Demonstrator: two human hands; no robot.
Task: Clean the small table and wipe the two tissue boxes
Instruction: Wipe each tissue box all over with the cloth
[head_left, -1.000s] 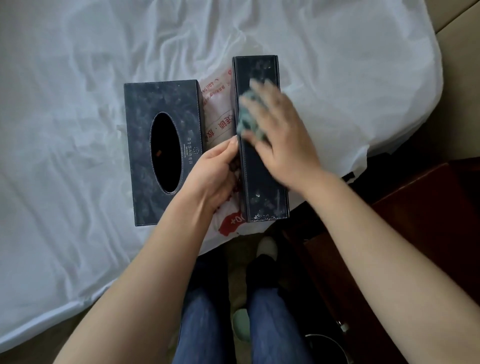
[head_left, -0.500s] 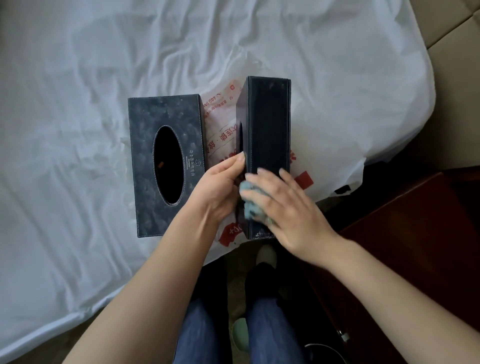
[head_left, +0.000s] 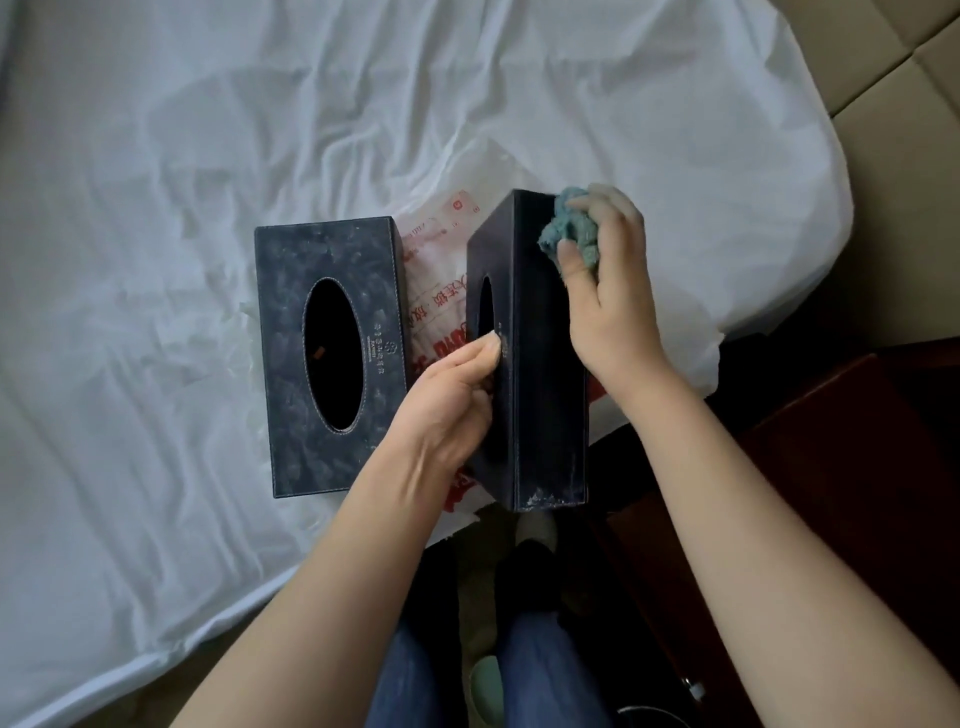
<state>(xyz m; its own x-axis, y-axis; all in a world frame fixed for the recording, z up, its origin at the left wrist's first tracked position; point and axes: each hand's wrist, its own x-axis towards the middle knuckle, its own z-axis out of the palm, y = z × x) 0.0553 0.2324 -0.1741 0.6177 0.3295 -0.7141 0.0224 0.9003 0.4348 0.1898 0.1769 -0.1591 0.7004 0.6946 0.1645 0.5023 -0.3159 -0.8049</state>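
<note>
Just right of the flat tissue box (head_left: 327, 353) (slot upward), the tipped tissue box (head_left: 548, 374) stands on edge, gripped by the left hand (head_left: 447, 400). The right hand (head_left: 608, 312) clutches a teal cloth (head_left: 571, 234) at its far end.

Rumpled white sheet (head_left: 208, 156), dark wooden furniture (head_left: 857, 467)

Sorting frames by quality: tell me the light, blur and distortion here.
Head view: dim, even light, no glare; the sheet looks grey-blue. Stitching on the left box is crisp; the right hand and cloth are a little soft. The lower right corner sinks into deep shadow. Wide-angle stretch shows toward the bottom edge.
</note>
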